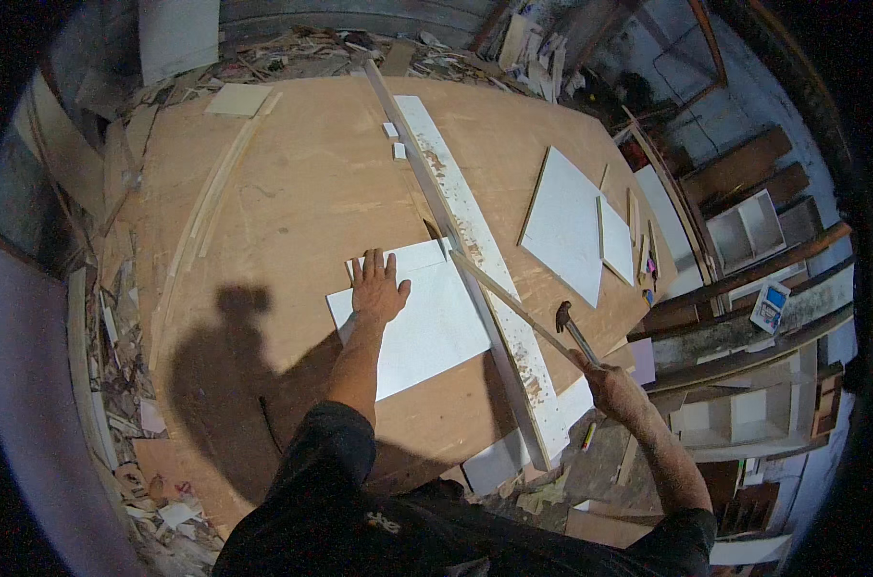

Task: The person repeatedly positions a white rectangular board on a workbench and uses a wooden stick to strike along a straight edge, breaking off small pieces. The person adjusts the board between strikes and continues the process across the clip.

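Note:
My left hand (377,288) lies flat with fingers apart on a white panel (422,337) and the narrow white strip (419,256) at its back edge. Both panel pieces meet a long board (436,163) with a chipped white face, lying lengthwise across the worktop. My right hand (605,385), at the right near that board, is closed on the handle of a claw hammer (579,337), its head upward. A thin wooden slat (499,292) runs diagonally from the panels to my right hand; I cannot tell whether my fingers hold it too.
The plywood worktop (244,173) carries two small white blocks (398,151), loose white boards (557,216) at the right and long strips (220,183) at the left. Wood scraps (331,53) pile around it; white box units (739,409) and planks stand along the right wall.

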